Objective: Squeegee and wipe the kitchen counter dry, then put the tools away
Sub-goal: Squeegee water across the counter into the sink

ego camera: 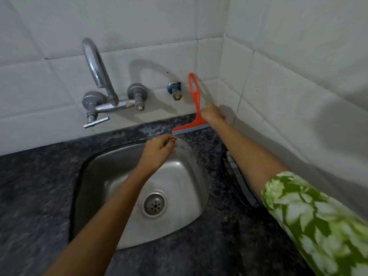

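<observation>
An orange squeegee (194, 96) with a grey rubber blade stands upright against the tiled back wall, its blade resting on the dark granite counter (35, 186) behind the sink. My right hand (211, 113) grips the squeegee at its head, just above the blade. Over the far rim of the steel sink (179, 176) hovers my left hand (159, 150), fingers loosely curled, holding nothing that I can see. No cloth is in view.
A metal tap (99, 80) with two valves juts from the wall at back left. A small blue-collared valve (175, 90) sits left of the squeegee handle. A black wire rack (235, 176) lies on the counter right of the sink, partly under my right arm. Tiled walls meet at the right.
</observation>
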